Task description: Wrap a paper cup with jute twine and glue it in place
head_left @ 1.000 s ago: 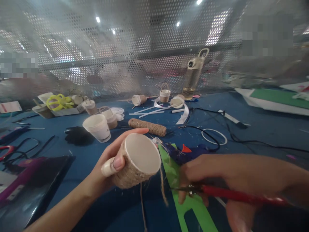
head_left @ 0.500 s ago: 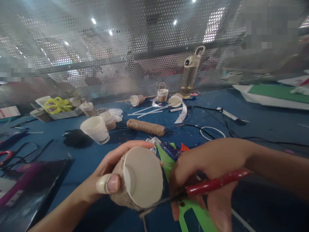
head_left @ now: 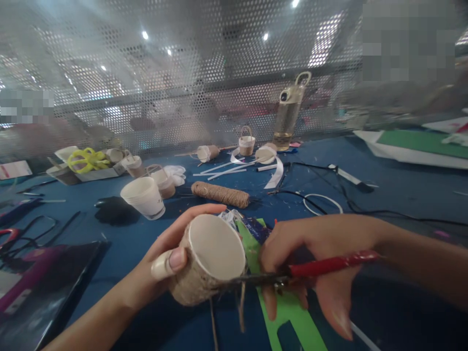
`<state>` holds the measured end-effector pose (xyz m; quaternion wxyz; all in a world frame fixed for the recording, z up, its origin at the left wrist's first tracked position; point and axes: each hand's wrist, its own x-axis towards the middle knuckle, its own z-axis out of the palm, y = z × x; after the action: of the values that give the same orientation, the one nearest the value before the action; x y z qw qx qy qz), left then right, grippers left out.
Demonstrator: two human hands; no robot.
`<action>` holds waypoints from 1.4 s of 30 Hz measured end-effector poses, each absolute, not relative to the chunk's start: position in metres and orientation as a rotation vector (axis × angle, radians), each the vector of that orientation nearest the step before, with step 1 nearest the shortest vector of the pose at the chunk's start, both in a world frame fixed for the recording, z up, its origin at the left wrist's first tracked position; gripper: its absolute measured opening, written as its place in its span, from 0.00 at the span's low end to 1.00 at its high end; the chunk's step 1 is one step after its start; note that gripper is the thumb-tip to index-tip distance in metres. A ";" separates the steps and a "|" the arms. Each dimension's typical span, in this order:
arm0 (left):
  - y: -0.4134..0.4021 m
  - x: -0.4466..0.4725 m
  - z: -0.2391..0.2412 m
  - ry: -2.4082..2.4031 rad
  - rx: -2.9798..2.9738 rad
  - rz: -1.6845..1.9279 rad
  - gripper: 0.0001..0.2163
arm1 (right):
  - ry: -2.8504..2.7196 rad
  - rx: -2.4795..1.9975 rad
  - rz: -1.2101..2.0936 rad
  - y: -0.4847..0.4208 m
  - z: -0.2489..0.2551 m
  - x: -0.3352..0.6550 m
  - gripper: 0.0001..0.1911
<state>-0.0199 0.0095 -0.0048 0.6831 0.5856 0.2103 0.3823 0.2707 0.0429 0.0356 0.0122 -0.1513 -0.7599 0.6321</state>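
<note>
Twine-wrapped paper cup and scissors above a blue table (head_left: 395,190). The left hand (head_left: 158,272) is curved around the twine-wrapped paper cup (head_left: 208,263), gripping it firmly, thumb on the near side; the white mouth tilts toward the viewer. The right hand (head_left: 316,239), partly closed, holds red-handled scissors (head_left: 331,264), its thumb extended downward. The dark blades reach the cup's lower rim; whether they are parted cannot be told. Two loose twine ends (head_left: 242,309) hang below the cup. Beneath the right hand lies a green sheet (head_left: 305,325) with a cut-out. Beyond the cup lies a skein of brown twine (head_left: 220,193), with white paper cups (head_left: 142,196) to its left and a transparent bottle (head_left: 288,117) upright behind.
</note>
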 end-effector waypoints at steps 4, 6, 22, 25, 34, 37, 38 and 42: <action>0.009 -0.017 -0.002 0.534 1.247 0.901 0.29 | -2.101 -0.395 2.131 0.038 0.026 0.267 0.37; 0.009 -0.018 -0.003 0.537 1.212 0.921 0.29 | -2.034 -0.398 2.098 0.035 0.022 0.265 0.36; -0.006 0.002 -0.004 0.840 1.284 1.121 0.48 | -2.159 -0.695 1.434 0.006 0.007 0.231 0.25; -0.010 0.005 -0.001 0.879 1.294 1.129 0.43 | -2.164 -0.686 1.413 0.006 0.005 0.231 0.22; -0.014 0.005 0.001 0.794 1.367 1.140 0.32 | -1.881 -0.443 1.911 0.005 0.009 0.240 0.24; -0.011 0.000 -0.002 0.723 1.416 1.087 0.32 | -1.775 -0.480 2.036 0.005 -0.001 0.241 0.28; -0.009 -0.002 -0.003 0.697 1.444 1.067 0.31 | -1.760 -0.504 2.050 0.005 -0.003 0.241 0.28; -0.001 -0.010 -0.007 0.653 1.525 1.040 0.32 | -1.807 -0.384 1.987 0.005 -0.003 0.242 0.33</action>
<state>-0.0099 -0.0013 -0.0068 0.5579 0.6464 0.2770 0.4407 0.2422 0.0047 -0.0026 0.2125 -0.1384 -0.6508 0.7156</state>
